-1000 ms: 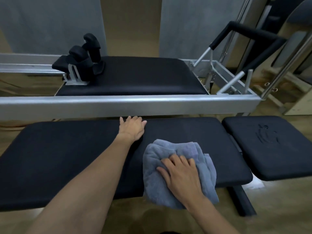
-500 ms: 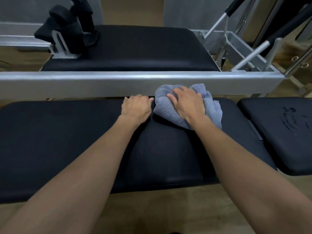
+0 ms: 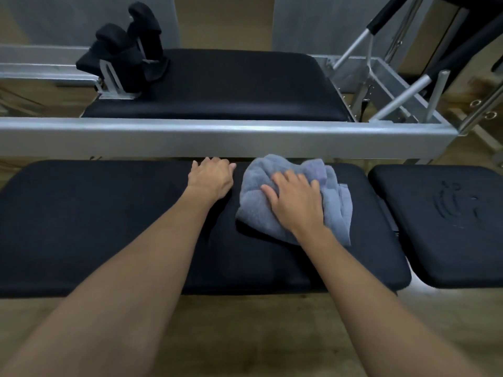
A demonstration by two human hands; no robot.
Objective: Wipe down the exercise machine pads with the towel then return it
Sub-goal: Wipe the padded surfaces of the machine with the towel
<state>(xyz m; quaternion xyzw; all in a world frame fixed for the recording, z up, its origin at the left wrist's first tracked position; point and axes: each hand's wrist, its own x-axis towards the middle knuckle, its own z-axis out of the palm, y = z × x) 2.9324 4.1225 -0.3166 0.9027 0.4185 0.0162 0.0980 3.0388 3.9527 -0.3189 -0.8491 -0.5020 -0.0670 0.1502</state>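
A: While both arms reach over the long pad (image 3: 95,227), what sits around it?

B: Behind it a silver rail (image 3: 217,137) runs the full width, touching or just clear of the pad's far edge; I cannot tell which. Beyond the rail lies a second black pad (image 3: 231,85) with shoulder rests (image 3: 122,58) at its left end. To the right, a small pad (image 3: 449,227) sits just beside the long one, a narrow gap between them.

A: And the towel (image 3: 258,208)?

B: Bunched, grey-blue, on the long pad's right half, its far edge near the rail.

A: The grip?

B: The right hand (image 3: 296,202) lies palm-down on the towel, fingers spread and pressing, not pinching. The left hand (image 3: 211,178) rests flat on the pad just beside the towel, holding nothing, fingertips at the rail.

A: Open room?

B: The pad's whole left half is bare.
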